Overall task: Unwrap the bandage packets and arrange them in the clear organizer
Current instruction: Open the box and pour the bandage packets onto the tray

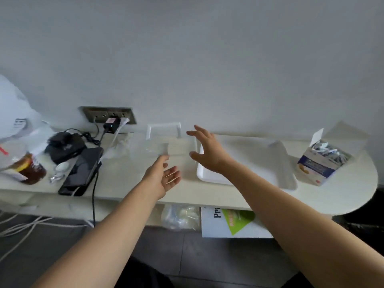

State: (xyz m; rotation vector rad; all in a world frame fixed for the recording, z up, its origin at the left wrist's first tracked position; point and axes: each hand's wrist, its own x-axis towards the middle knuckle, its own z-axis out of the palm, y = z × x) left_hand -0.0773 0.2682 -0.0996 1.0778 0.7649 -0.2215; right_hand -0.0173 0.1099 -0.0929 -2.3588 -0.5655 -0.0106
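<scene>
Two empty hands reach over the pale countertop (124,179): the left hand (164,177), palm up with fingers loosely spread, sits just below the blurred clear plastic organizer (158,146), and the right hand (205,150) is splayed wide above the white rectangular tray (207,174). At far right, the open blue-and-white cardboard box (320,165) holds the wrapped bandage packets (324,148).

Flat, cool, muted light falls evenly on the pale wall (207,59) and table (332,196) — shadows faint, no glare. Motion blur softens the whole view, worst on the jar (29,169) at 9 o'clock and the bandage box (318,165) at 3 o'clock, where wide-angle distortion bends the table's edge.
</scene>
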